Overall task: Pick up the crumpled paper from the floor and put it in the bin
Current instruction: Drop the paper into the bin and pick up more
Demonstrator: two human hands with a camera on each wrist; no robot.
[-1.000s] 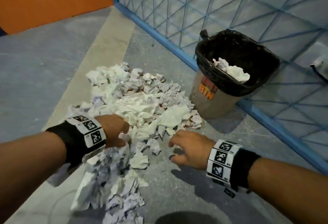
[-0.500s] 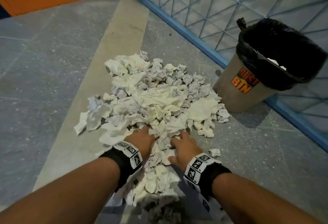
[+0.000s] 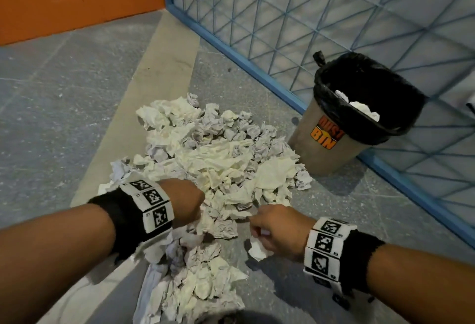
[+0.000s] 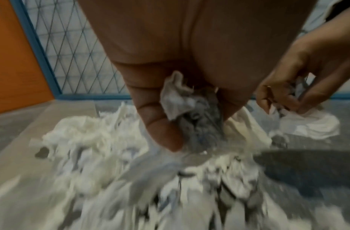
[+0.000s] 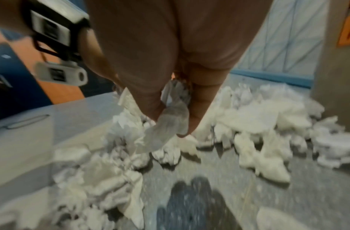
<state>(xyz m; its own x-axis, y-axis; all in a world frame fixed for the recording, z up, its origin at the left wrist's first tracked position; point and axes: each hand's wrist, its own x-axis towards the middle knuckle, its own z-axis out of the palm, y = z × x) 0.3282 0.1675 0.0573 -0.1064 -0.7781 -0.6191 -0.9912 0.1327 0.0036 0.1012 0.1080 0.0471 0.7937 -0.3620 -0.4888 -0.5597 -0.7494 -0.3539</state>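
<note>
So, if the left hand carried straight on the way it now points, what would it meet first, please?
Most likely the paper pile: the left hand, already gripping a crumpled wad, points forward and down into it. Depth is unclear, but nothing else lies between.

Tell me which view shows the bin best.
The head view: the bin shows whole, black liner, orange label, white paper inside, standing against the blue mesh fence. The right wrist view catches only a blurred strip of its wall and label at the right edge; the left wrist view misses it.
</note>
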